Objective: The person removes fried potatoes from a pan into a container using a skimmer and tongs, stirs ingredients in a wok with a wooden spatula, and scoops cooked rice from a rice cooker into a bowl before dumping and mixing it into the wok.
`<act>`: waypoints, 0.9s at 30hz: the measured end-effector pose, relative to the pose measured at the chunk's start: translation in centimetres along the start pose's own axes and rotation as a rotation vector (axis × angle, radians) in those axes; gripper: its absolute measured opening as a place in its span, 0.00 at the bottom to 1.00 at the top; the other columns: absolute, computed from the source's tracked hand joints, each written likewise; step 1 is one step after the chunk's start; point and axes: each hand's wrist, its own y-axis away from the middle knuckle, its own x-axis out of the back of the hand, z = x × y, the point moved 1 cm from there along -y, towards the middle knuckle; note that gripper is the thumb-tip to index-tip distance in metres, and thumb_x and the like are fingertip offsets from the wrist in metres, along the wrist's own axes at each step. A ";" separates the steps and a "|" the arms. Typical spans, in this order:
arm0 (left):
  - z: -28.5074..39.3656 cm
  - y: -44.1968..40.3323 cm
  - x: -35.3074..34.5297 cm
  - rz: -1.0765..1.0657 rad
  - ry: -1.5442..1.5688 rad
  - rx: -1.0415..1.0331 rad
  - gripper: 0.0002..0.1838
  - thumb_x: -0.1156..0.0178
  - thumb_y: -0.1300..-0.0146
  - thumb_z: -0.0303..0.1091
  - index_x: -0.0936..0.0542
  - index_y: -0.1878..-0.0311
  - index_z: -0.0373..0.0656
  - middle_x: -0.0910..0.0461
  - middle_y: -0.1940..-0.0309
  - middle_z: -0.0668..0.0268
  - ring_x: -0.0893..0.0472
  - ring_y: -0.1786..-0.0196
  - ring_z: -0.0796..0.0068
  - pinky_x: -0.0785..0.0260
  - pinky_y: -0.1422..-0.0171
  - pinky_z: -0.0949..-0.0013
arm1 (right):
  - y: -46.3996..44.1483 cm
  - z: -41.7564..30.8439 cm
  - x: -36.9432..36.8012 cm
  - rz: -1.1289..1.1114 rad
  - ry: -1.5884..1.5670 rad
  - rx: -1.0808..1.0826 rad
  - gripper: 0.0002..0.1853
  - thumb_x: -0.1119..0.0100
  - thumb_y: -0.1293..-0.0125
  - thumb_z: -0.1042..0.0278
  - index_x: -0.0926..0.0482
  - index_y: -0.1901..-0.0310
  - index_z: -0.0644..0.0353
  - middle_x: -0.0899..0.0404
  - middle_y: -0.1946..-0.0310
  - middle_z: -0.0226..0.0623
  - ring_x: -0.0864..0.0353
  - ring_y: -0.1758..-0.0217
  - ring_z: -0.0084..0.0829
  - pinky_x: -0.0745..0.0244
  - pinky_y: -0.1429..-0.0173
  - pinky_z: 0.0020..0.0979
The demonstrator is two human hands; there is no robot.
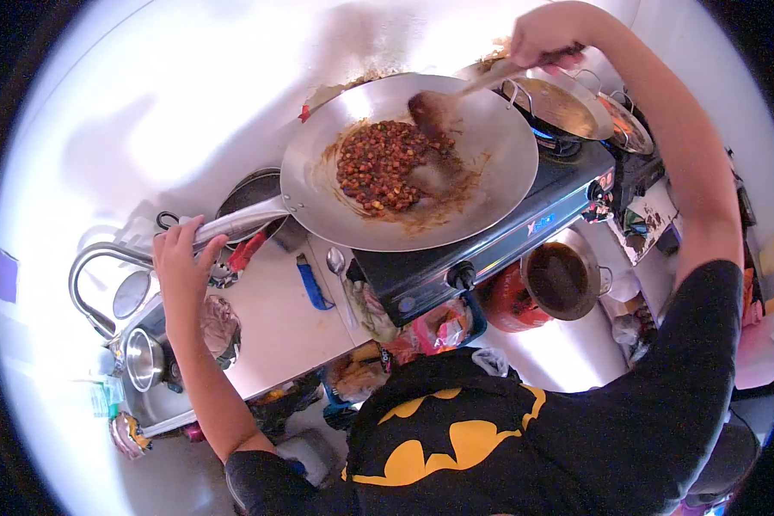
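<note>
A large steel wok (499,185) sits over the gas stove (421,279), with its long handle (245,217) pointing to the left. My left hand (183,249) is closed around the end of that handle. From above right, my right hand (546,39) grips the shaft of a wooden spatula (477,83). The spatula's dark, sauce-coated blade rests in the wok, at the right edge of a heap of diced reddish-brown food (378,163). Brown sauce is smeared over the wok's bottom around the heap.
Right of the wok, a pan of liquid (559,107) stands over a blue flame. A pot of dark liquid (563,273) is below the stove front. On the counter (288,335) lie a metal spoon (337,262) and a blue-handled item (314,284). A sink faucet (82,279) is at left.
</note>
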 end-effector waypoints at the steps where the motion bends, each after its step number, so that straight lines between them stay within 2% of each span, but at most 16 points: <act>1: 0.1 0.0 0.0 0.012 0.000 -0.003 0.24 0.36 0.45 0.47 0.21 0.51 0.40 0.22 0.59 0.60 0.29 0.52 0.58 0.37 0.45 0.58 | -2.8 0.6 0.9 -0.039 -0.065 -0.014 0.15 0.48 0.36 0.56 0.23 0.75 0.56 0.31 0.88 0.28 0.37 0.88 0.24 0.40 0.83 0.28; 4: 0.3 0.1 0.1 0.012 -0.005 0.002 0.23 0.36 0.46 0.47 0.21 0.52 0.41 0.22 0.60 0.60 0.28 0.52 0.58 0.37 0.45 0.58 | -4.9 -3.7 1.2 -0.048 -0.160 0.032 0.14 0.48 0.36 0.57 0.25 0.75 0.56 0.33 0.89 0.27 0.38 0.88 0.22 0.42 0.83 0.27; 5: 0.3 0.1 0.3 0.007 -0.010 0.007 0.23 0.35 0.46 0.47 0.20 0.52 0.41 0.22 0.60 0.60 0.28 0.52 0.58 0.37 0.46 0.59 | -6.8 -3.8 1.6 -0.127 -0.184 0.148 0.12 0.48 0.36 0.58 0.21 0.67 0.58 0.31 0.87 0.27 0.37 0.88 0.22 0.41 0.82 0.27; 6: 0.3 0.1 0.3 0.011 -0.009 0.002 0.23 0.36 0.46 0.47 0.20 0.52 0.41 0.22 0.59 0.60 0.28 0.52 0.58 0.37 0.46 0.59 | -4.0 -7.3 0.3 0.049 0.005 0.159 0.13 0.48 0.36 0.58 0.20 0.58 0.56 0.29 0.84 0.27 0.37 0.87 0.21 0.40 0.82 0.27; 8: 0.1 0.2 0.1 0.013 -0.004 -0.011 0.23 0.36 0.46 0.48 0.20 0.52 0.41 0.22 0.59 0.60 0.28 0.52 0.58 0.37 0.46 0.59 | -2.8 -9.4 -1.4 0.093 0.204 0.299 0.14 0.48 0.34 0.58 0.20 0.53 0.53 0.27 0.81 0.27 0.36 0.87 0.20 0.41 0.83 0.26; 11: 0.2 0.3 0.2 -0.010 -0.014 0.010 0.24 0.36 0.46 0.48 0.21 0.52 0.41 0.22 0.58 0.60 0.28 0.52 0.59 0.37 0.46 0.59 | 3.5 -10.7 -5.1 0.340 0.479 0.372 0.17 0.42 0.45 0.66 0.20 0.51 0.51 0.19 0.71 0.38 0.19 0.66 0.36 0.25 0.56 0.35; 13: 0.2 0.4 0.2 0.010 -0.017 -0.004 0.24 0.36 0.46 0.48 0.21 0.51 0.41 0.22 0.58 0.60 0.28 0.52 0.59 0.37 0.46 0.59 | 5.5 -8.6 -6.6 0.480 0.659 0.460 0.18 0.41 0.45 0.64 0.19 0.51 0.49 0.19 0.67 0.37 0.20 0.61 0.37 0.27 0.54 0.37; 17: 0.5 0.4 0.3 -0.005 -0.042 0.007 0.24 0.36 0.46 0.48 0.21 0.51 0.42 0.22 0.58 0.60 0.28 0.53 0.58 0.37 0.46 0.58 | 13.1 -9.4 -7.6 0.532 0.637 0.223 0.15 0.40 0.46 0.68 0.17 0.55 0.50 0.23 0.70 0.38 0.22 0.61 0.39 0.29 0.58 0.38; 19: 0.3 0.3 0.1 -0.010 -0.049 0.007 0.24 0.37 0.45 0.48 0.21 0.51 0.42 0.22 0.58 0.60 0.27 0.53 0.58 0.37 0.46 0.58 | 15.7 -10.3 -8.3 0.473 0.690 0.003 0.15 0.39 0.47 0.69 0.17 0.55 0.51 0.23 0.72 0.38 0.21 0.63 0.39 0.29 0.59 0.38; 21: 0.1 0.4 -0.1 0.000 -0.054 -0.003 0.24 0.37 0.45 0.49 0.21 0.51 0.42 0.22 0.58 0.61 0.27 0.53 0.58 0.36 0.46 0.58 | 15.9 -10.2 -8.8 0.434 0.691 -0.020 0.15 0.39 0.46 0.69 0.17 0.55 0.51 0.23 0.74 0.39 0.21 0.64 0.40 0.28 0.59 0.38; 23: -0.2 0.5 -0.3 0.029 -0.053 -0.028 0.24 0.37 0.45 0.49 0.21 0.51 0.42 0.22 0.58 0.61 0.27 0.53 0.58 0.36 0.46 0.58 | 14.4 -9.5 -10.5 0.417 0.639 0.147 0.14 0.40 0.45 0.69 0.17 0.55 0.50 0.22 0.75 0.40 0.20 0.66 0.41 0.28 0.60 0.40; 25: 0.1 0.5 -0.1 0.024 -0.056 -0.010 0.24 0.37 0.45 0.49 0.21 0.51 0.42 0.22 0.58 0.61 0.28 0.52 0.59 0.37 0.45 0.58 | 11.2 -9.4 -12.2 0.549 0.701 0.155 0.13 0.42 0.43 0.68 0.18 0.56 0.49 0.20 0.74 0.41 0.20 0.68 0.43 0.27 0.61 0.43; 27: 0.4 0.8 0.0 0.017 -0.047 -0.003 0.24 0.37 0.45 0.49 0.21 0.50 0.42 0.22 0.57 0.61 0.28 0.51 0.59 0.37 0.45 0.59 | 7.0 -9.0 -13.4 0.702 0.729 0.157 0.11 0.45 0.45 0.66 0.16 0.62 0.49 0.19 0.74 0.44 0.17 0.68 0.46 0.22 0.62 0.45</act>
